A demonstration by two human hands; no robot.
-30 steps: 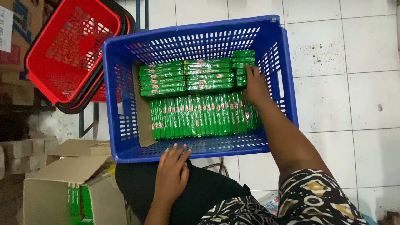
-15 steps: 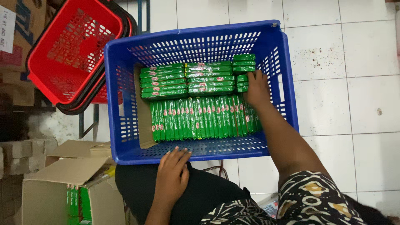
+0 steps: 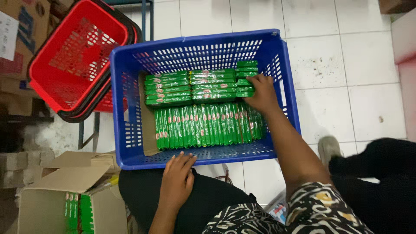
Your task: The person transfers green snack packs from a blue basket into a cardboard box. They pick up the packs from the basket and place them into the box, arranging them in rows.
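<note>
White floor tiles (image 3: pixel 320 56) lay under a blue crate (image 3: pixel 130 108) packed with green packets (image 3: pixel 203 123). The right hand (image 3: pixel 260 93) pinched a small stack (image 3: pixel 245 84) by the far right wall, its grip narrow; the left hand (image 3: pixel 177 182) rested flat, open, on the lap. The packets looked light, stiff and slick, best taken by their long edges.

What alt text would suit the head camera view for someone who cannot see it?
A person's right hand reaches into a blue crate and touches a short stack of green packets beside neat rows of the same. The left hand rests at the crate's near rim. Red baskets and an open carton sit to the left.
</note>
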